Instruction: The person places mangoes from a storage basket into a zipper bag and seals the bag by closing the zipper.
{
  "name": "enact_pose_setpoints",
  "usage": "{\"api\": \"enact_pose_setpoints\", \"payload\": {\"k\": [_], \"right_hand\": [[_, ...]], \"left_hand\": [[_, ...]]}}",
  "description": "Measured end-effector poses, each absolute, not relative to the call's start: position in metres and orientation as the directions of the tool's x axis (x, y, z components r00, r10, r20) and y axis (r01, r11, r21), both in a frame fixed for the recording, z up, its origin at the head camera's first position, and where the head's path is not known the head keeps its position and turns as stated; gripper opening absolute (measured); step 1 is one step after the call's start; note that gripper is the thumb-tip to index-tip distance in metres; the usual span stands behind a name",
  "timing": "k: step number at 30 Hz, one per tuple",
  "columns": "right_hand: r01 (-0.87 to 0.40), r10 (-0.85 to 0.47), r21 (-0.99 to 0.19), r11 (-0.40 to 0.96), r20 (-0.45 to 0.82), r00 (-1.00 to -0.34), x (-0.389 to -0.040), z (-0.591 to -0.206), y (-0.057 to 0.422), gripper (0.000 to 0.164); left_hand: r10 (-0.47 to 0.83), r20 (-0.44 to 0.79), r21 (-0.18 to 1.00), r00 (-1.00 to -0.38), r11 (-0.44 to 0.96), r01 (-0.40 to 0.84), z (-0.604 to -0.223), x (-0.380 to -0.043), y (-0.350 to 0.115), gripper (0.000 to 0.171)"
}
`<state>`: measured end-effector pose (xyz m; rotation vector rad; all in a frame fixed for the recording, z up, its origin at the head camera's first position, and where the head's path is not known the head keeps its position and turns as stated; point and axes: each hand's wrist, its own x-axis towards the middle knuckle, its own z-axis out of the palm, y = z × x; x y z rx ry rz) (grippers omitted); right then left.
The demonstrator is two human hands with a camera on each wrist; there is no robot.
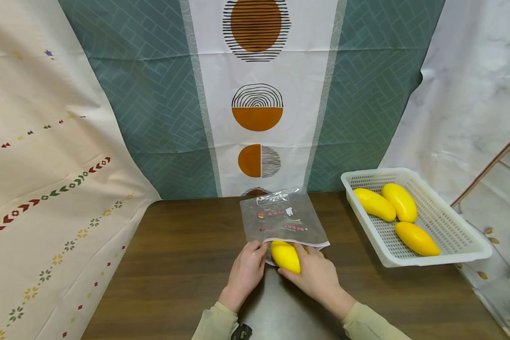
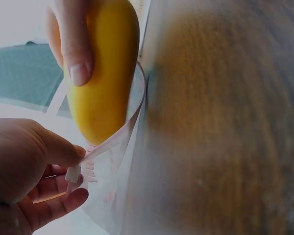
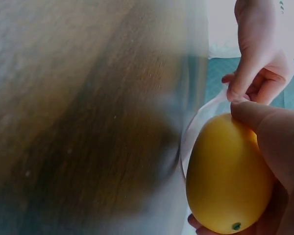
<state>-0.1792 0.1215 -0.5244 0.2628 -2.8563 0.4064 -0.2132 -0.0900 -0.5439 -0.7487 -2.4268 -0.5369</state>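
A clear zip bag [image 1: 280, 218] with printed berries lies flat on the brown table, its mouth facing me. My left hand [image 1: 247, 265] pinches the rim at the left end of the mouth, beside the white slider [image 2: 73, 175]. In my right hand [image 1: 316, 274] I grip a yellow mango [image 1: 285, 256], its far end in the open mouth of the bag. The right wrist view shows the mango's near end with a small green stem spot, fingers and thumb around its sides.
At the right stands a white perforated basket [image 1: 450, 262] holding three more mangoes [image 1: 416, 239]. The brown table [image 1: 174, 264] meets a patterned curtain [image 1: 153, 94] at the back and pale cloths at both sides.
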Motion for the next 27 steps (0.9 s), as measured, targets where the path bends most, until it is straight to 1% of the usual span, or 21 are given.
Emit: {"api": "enact_pose_setpoints", "payload": {"k": [5, 9, 16, 21, 27], "right_hand": [[-0.195, -0.133, -0.241, 0.951, 0.250, -0.959, -0.180, -0.525, 0.118, 0.082], [-0.197, -0.140, -0.238, 0.951, 0.235, -0.962, -0.178, -0.527, 0.116, 0.084], [-0.223, -0.167, -0.248, 0.943, 0.228, -0.959, -0.174, -0.528, 0.114, 0.084], [-0.257, -0.197, -0.243, 0.935, 0.245, -0.949, -0.170, -0.523, 0.112, 0.082], [-0.278, -0.210, -0.251, 0.927, 0.267, -0.940, -0.165, -0.520, 0.111, 0.083]], "left_hand": [[0.402, 0.588, 0.217, -0.702, 0.758, 0.615, -0.542, -0.212, -0.089, 0.029], [0.404, 0.584, 0.219, -0.704, 0.757, 0.616, -0.542, -0.212, -0.089, 0.029], [0.399, 0.582, 0.230, -0.709, 0.755, 0.614, -0.541, -0.212, -0.089, 0.031], [0.398, 0.579, 0.232, -0.711, 0.756, 0.612, -0.540, -0.212, -0.089, 0.031], [0.397, 0.606, 0.209, -0.690, 0.757, 0.619, -0.541, -0.214, -0.089, 0.030]]}}
